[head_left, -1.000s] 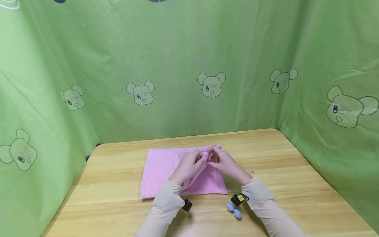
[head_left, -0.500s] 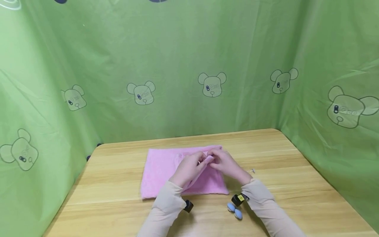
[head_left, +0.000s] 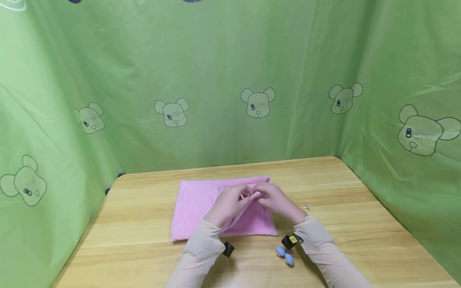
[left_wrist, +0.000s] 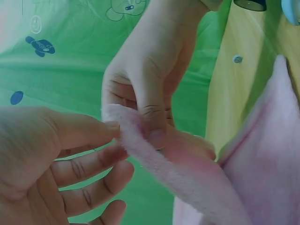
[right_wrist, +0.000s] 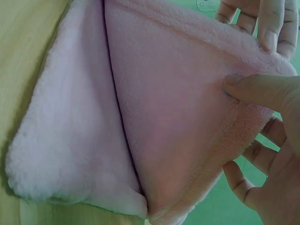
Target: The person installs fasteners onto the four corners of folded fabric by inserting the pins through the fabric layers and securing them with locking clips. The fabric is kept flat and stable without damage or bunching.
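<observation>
A fluffy pink towel [head_left: 194, 204] lies folded on the table, its near right part lifted between the hands. My left hand [head_left: 227, 203] pinches the raised edge between thumb and index finger; its other fingers stay loosely bent, as the left wrist view shows. My right hand [head_left: 277, 200] pinches the same raised corner, close beside the left fingertips. In the right wrist view the right thumb [right_wrist: 253, 89] presses on the towel's inner face. A sliver of blue shows under that thumb; what it belongs to is hidden.
Two small blue rounded pieces [head_left: 285, 256] lie on the wooden table [head_left: 137, 224] near my right wrist. Right of the towel lies a thin pin-like piece [head_left: 307, 207] with a flat head. Green printed curtain [head_left: 216, 140] surrounds the table's back and sides.
The raised towel edge has tipped lower and slightly rightward between the hands. My right fingers have closed in from a wider spread to a tighter pinch.
</observation>
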Action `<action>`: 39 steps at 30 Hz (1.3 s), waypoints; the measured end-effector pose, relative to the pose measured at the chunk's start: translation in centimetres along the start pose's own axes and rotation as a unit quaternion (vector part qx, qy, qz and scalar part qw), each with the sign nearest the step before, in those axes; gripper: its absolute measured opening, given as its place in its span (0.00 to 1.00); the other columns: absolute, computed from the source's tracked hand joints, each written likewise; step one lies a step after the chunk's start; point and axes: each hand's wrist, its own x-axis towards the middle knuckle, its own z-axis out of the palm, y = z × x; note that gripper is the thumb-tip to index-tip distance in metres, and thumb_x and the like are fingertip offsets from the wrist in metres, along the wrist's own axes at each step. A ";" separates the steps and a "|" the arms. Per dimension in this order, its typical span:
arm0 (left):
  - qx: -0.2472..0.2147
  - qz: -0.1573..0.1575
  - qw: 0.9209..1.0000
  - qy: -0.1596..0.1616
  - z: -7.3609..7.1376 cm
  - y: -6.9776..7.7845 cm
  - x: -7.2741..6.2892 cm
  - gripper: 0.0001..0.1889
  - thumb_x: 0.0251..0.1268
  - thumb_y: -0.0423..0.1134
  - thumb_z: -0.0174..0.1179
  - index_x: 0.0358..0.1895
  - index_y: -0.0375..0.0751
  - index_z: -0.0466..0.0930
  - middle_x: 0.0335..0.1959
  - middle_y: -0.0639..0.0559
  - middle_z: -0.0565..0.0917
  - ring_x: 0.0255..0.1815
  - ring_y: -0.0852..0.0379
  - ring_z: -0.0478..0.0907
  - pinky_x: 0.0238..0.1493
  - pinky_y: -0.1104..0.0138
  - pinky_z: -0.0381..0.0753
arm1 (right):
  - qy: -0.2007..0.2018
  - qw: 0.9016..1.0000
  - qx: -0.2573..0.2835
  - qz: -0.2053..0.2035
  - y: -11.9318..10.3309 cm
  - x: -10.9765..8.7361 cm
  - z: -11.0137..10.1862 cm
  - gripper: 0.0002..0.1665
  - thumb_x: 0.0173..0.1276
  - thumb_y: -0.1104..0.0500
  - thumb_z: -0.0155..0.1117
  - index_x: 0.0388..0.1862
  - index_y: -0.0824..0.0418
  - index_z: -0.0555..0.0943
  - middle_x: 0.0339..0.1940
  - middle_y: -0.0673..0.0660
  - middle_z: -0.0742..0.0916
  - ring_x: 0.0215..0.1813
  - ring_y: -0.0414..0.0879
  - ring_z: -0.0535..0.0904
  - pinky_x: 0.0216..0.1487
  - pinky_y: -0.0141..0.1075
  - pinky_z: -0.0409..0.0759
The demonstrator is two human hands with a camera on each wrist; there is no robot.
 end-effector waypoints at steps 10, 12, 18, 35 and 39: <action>-0.024 0.039 0.999 -0.009 -1.6 0.4 -0.7 0.04 0.67 0.39 0.61 0.41 0.46 0.82 0.34 0.56 0.86 0.33 0.66 0.78 0.37 0.75 0.77 | -0.017 1.000 0.021 0.010 0.1 0.1 -0.3 0.11 0.58 0.68 0.69 0.39 0.57 0.85 0.40 0.52 0.89 0.46 0.47 0.85 0.53 0.40 0.82; -0.039 0.045 0.998 -0.029 -1.6 0.6 -1.0 0.05 0.67 0.39 0.61 0.42 0.46 0.82 0.36 0.56 0.86 0.36 0.66 0.78 0.40 0.75 0.78 | -0.019 1.000 0.019 0.012 0.2 0.0 -0.4 0.12 0.58 0.69 0.69 0.39 0.56 0.85 0.40 0.51 0.89 0.46 0.45 0.84 0.54 0.40 0.82; 0.024 0.103 0.988 -0.109 0.4 1.3 -1.5 0.06 0.65 0.37 0.62 0.43 0.44 0.81 0.38 0.56 0.86 0.38 0.69 0.80 0.43 0.80 0.78 | -0.021 1.000 0.010 0.014 0.1 0.0 -0.6 0.14 0.55 0.72 0.69 0.37 0.56 0.85 0.38 0.51 0.89 0.45 0.46 0.84 0.53 0.42 0.82; 0.125 0.185 0.936 -0.273 7.3 1.1 -2.0 0.10 0.59 0.50 0.67 0.37 0.49 0.85 0.27 0.65 0.83 0.26 0.77 0.72 0.31 0.87 0.68 | -0.014 1.000 0.001 -0.019 0.3 0.0 -0.4 0.12 0.56 0.71 0.70 0.37 0.57 0.84 0.37 0.53 0.88 0.41 0.39 0.82 0.48 0.34 0.82; 0.144 0.183 0.929 -0.287 8.2 1.5 -1.8 0.12 0.60 0.53 0.66 0.38 0.50 0.84 0.27 0.66 0.83 0.26 0.78 0.72 0.31 0.87 0.68 | -0.013 1.000 0.004 -0.015 0.2 0.0 -0.4 0.12 0.56 0.71 0.70 0.37 0.57 0.84 0.37 0.53 0.88 0.41 0.38 0.82 0.48 0.34 0.82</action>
